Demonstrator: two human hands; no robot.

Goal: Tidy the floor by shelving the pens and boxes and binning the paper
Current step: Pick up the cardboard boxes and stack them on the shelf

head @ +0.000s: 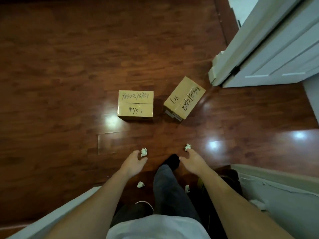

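Observation:
Two taped cardboard boxes with black handwriting stand on the dark wood floor: a square-on box (135,105) in the middle and a turned box (184,99) to its right. Several crumpled white paper balls lie nearer me. My left hand (133,163) reaches down with its fingers apart, thumb and fingertips right at one paper ball (143,152). My right hand (192,163) is spread too, one fingertip touching another paper ball (187,147). Two more balls lie lower, one (140,184) under my left forearm's side and one (187,188) beside my leg. No pens show.
A white panelled door (276,54) stands open at the upper right, with a pale block (215,69) at its foot. A whitish plastic-covered surface (279,195) fills the lower right, a white edge (51,216) the lower left. My black-socked foot (172,161) is between my hands.

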